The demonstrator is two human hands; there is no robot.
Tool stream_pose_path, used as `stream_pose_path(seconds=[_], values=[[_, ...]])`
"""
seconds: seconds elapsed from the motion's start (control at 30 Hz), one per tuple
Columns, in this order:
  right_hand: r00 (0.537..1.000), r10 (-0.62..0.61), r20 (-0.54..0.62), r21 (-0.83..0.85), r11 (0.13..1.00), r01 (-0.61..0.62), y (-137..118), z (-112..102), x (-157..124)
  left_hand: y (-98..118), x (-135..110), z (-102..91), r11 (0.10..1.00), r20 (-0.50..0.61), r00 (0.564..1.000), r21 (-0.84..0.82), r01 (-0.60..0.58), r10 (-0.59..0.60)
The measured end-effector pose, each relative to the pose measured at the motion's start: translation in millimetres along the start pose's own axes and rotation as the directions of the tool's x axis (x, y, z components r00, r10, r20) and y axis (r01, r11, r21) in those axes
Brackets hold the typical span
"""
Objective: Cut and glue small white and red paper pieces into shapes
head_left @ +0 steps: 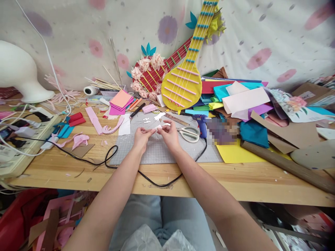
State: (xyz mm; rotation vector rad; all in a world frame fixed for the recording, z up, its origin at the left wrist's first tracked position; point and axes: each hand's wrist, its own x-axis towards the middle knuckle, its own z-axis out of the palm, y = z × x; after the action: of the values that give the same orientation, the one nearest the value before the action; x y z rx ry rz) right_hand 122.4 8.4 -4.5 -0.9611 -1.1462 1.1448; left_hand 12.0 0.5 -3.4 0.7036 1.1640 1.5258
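Note:
My left hand [142, 136] and my right hand [169, 134] meet over the grey cutting mat [157, 158]. Between their fingertips they pinch a small white piece of paper [157, 128], largely covered by the fingers. Just beyond the hands lie several tiny white strips [146, 121] on the mat. To the right of my right hand rest scissors with pale handles [190, 134] and a blue glue gun [202, 125]. A metal ruler [178, 119] lies behind the scissors. Left of my left hand is a white paper sheet [124, 126].
A yellow paper lute [181, 87] and a red one with paper flowers [151, 76] lean on the back curtain. Coloured paper [246, 101] is heaped at the right. A black cable [157, 184] loops across the table front. A power strip [28, 143] sits left.

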Motion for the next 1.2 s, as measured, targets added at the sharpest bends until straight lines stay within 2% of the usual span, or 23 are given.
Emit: stream_pose_path(seconds=[0.33, 0.53, 0.87, 1.07, 1.2], values=[[0.994, 0.037, 0.105, 0.056, 0.997, -0.043, 3.0, 0.9, -0.2, -0.8, -0.1, 0.4, 0.998, 0.039, 0.999, -0.057, -0.034, 0.036], [0.979, 0.098, 0.18, 0.058, 0.992, -0.11, 4.9, 2.6, -1.5, 3.0, -4.2, 3.4, 0.992, 0.082, 0.997, -0.128, 0.002, 0.009], [0.989, 0.094, 0.117, 0.004, 0.995, -0.096, 7.2, 2.6, 0.4, 2.8, -3.0, 2.0, 0.999, 0.033, 0.999, -0.037, 0.018, -0.016], [0.989, 0.118, 0.087, 0.023, 0.992, -0.121, 6.6, 0.1, 1.9, 3.9, -1.3, 1.0, 0.998, 0.098, 0.995, -0.048, 0.04, -0.035], [0.989, 0.122, 0.086, -0.086, 0.99, -0.114, 4.8, -2.4, 2.8, 3.0, -1.1, -0.4, 1.0, 0.052, 0.998, 0.004, 0.029, -0.029]])
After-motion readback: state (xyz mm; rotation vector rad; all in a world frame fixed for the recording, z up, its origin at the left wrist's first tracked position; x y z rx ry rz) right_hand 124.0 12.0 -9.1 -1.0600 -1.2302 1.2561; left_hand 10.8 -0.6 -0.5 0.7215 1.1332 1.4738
